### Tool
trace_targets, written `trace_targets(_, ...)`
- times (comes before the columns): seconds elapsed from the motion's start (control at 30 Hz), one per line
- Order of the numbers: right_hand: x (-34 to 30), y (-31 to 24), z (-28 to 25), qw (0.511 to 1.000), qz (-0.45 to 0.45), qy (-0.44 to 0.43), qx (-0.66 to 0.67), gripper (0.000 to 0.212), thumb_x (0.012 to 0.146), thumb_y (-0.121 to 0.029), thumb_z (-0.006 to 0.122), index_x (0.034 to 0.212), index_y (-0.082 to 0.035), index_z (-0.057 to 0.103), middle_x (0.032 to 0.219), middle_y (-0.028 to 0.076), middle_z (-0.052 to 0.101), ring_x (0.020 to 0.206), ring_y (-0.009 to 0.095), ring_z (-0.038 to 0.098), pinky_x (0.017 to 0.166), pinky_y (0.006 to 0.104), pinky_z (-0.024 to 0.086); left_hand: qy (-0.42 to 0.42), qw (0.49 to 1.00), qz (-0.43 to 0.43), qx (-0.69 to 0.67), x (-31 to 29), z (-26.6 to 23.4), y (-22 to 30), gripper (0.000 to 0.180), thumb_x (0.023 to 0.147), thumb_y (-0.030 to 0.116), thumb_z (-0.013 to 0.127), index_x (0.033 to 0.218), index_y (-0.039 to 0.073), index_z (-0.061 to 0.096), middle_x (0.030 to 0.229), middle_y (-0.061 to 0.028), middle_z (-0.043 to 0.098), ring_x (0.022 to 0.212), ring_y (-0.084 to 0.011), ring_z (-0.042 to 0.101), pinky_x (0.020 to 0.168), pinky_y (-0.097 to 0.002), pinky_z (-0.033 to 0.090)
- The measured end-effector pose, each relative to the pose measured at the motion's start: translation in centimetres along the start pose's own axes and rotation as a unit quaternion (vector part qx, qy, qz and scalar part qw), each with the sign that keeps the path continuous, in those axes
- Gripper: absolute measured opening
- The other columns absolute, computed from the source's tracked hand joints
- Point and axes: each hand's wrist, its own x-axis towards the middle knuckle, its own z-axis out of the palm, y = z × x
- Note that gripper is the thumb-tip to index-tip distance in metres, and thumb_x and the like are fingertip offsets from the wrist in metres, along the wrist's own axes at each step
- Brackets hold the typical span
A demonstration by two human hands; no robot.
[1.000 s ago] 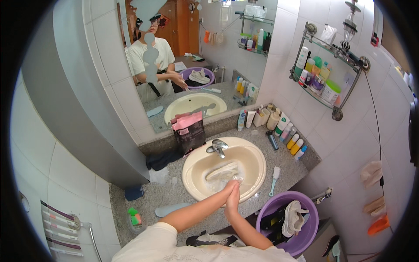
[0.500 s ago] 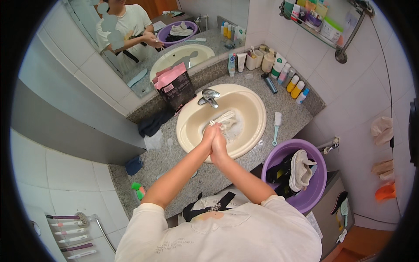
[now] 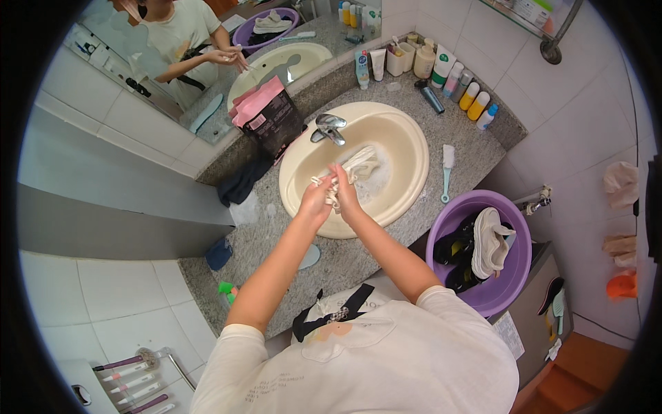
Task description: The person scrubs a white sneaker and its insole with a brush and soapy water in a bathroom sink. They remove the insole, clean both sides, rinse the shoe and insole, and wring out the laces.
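My left hand and my right hand are close together over the near part of the cream oval sink. Bunched white shoelaces are pressed between them, with loops poking out past the left fingers and below the palms. Just beyond my fingertips, a whitish fabric piece lies in the sink among foam; its exact kind is unclear. The chrome faucet is at the sink's back left.
Right of the sink are a light-blue brush and a purple basin holding a white shoe and dark items. Bottles line the back counter. A pink-and-black bag leans under the mirror; a dark cloth lies nearby.
My hands, clasped together before, have parted slightly, and more of the shoelaces shows between them. The view has shifted a little, while the whitish piece stays in the sink.
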Motion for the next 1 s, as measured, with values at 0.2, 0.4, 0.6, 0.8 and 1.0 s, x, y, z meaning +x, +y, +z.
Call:
trace_targets(0.2, 2.0, 2.3, -4.0, 0.974, 0.007, -0.129, -0.185, 0.055, 0.097, -0.050, 0.042, 0.119, -0.002, 0.059, 0.102, 0.006, 0.064, 0.091, 0.011, 0.058, 0.084, 0.0254, 0.044, 0.037, 0.978, -0.128, -0.163, 2.0, -2.7, 0.7, 0.018, 0.096, 0.021, 0.052, 0.095, 0.003, 0.056, 0.089, -0.0131, 0.061, 0.078, -0.0242, 0.062, 0.063, -0.0362, 0.053)
trace_targets(0.4, 3.3, 3.4, -6.1, 0.931, -0.117, -0.131, -0.321, 0.036, 0.094, -0.033, 0.053, 0.087, -0.001, 0.067, 0.081, 0.004, 0.064, 0.077, 0.008, 0.057, 0.070, 0.0231, 0.044, 0.076, 0.988, -0.135, -0.002, 2.2, -4.6, 2.3, 0.021, 0.090, 0.027, 0.058, 0.096, 0.007, 0.059, 0.077, -0.0079, 0.057, 0.059, -0.0179, 0.056, 0.040, -0.0297, 0.038)
trace_targets(0.6, 2.7, -0.3, -4.4, 0.927, -0.145, -0.057, -0.341, 0.016, 0.079, -0.013, 0.062, 0.069, 0.000, 0.061, 0.059, 0.002, 0.055, 0.045, 0.009, 0.047, 0.046, 0.0248, 0.042, -0.009, 0.886, -0.120, 0.447, 0.7, -3.3, 2.2, 0.045, 0.087, 0.046, 0.062, 0.069, 0.004, 0.065, 0.058, -0.0014, 0.057, 0.050, -0.0092, 0.049, 0.046, -0.0249, 0.036)
trace_targets(0.8, 2.5, 0.0, -3.2, 0.984, -0.108, 0.049, -0.130, 0.015, 0.079, -0.002, 0.054, 0.092, -0.003, 0.062, 0.068, 0.003, 0.056, 0.051, 0.007, 0.050, 0.047, 0.0219, 0.047, 0.110, 0.964, 0.037, 0.239, 0.9, -2.0, 1.9, 0.026, 0.085, 0.028, 0.066, 0.076, 0.004, 0.062, 0.070, -0.0047, 0.062, 0.061, -0.0135, 0.058, 0.055, -0.0274, 0.045)
trace_targets(1.0, -1.3, 3.5, -0.9, 0.988, -0.030, 0.009, -0.150, 0.016, 0.085, -0.003, 0.049, 0.098, -0.001, 0.059, 0.081, 0.005, 0.059, 0.060, 0.010, 0.055, 0.056, 0.0248, 0.052, 0.041, 0.994, 0.033, -0.100, 2.7, -5.0, -0.3, 0.020, 0.079, -0.004, 0.055, 0.099, -0.002, 0.054, 0.109, -0.0206, 0.059, 0.104, -0.0275, 0.059, 0.087, -0.0368, 0.051)
